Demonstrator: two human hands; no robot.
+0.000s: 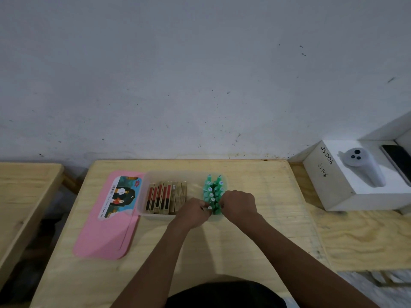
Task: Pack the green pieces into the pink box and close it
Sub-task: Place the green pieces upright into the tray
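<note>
A translucent box [146, 185] sits on the wooden table, and its pink lid [106, 227] with a picture sticker lies flat to its left. Several green pieces [213, 192] stand upright in two rows at the box's right end. My left hand [193, 213] pinches the nearest green piece at the front of the rows. My right hand [239, 205] rests with curled fingers against the front right of the same green cluster; what its fingertips hold is hidden.
Several gold and red flat packs [165, 197] stand on edge in the box's left half. A white carton [355, 181] with a grey handheld device on it sits at the right, beside a dark phone [398, 161]. Another wooden table [22, 196] stands at the left.
</note>
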